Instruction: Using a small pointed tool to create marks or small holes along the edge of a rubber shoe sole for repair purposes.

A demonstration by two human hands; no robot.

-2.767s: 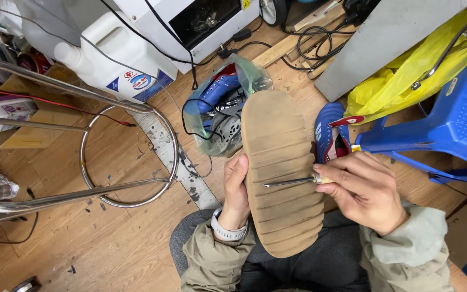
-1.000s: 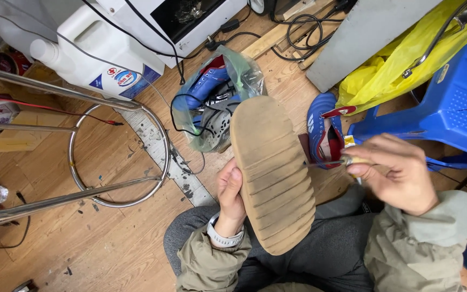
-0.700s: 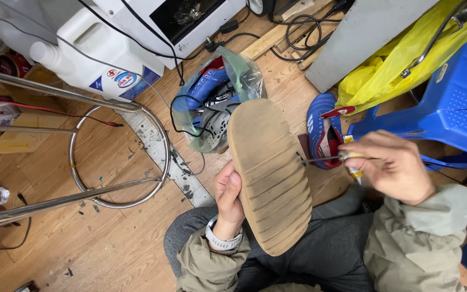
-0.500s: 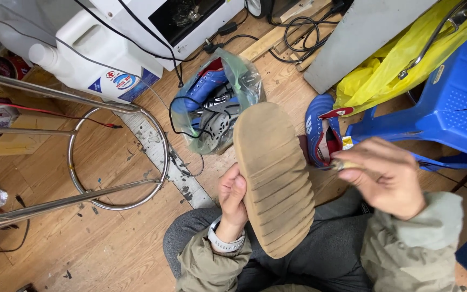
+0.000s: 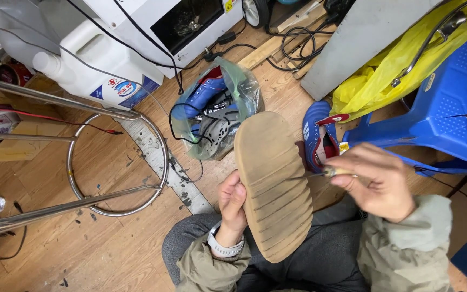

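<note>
Shoe sole [image 5: 274, 184], tan and ribbed, tread side up, held above the person's lap. Left hand [image 5: 232, 203] grips its left edge, fingers curled around the rim. Right hand [image 5: 377, 184] pinches a thin metal tool [image 5: 320, 173] between thumb and fingers, its tip touching the sole's right edge. Behind: blue shoe [image 5: 318, 138], clear bag of shoes [image 5: 214, 116], blue plastic stool [image 5: 439, 119], wooden floor [image 5: 82, 254].

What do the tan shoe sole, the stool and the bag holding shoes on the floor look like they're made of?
Tan sole: probably rubber or foam, matte, with moulded ridges and scuffed dirt. Stool frame: polished metal, likely steel; its tubes are mirror-bright. Bag: thin clear greenish plastic, glossy and creased, its contents showing through.
</note>
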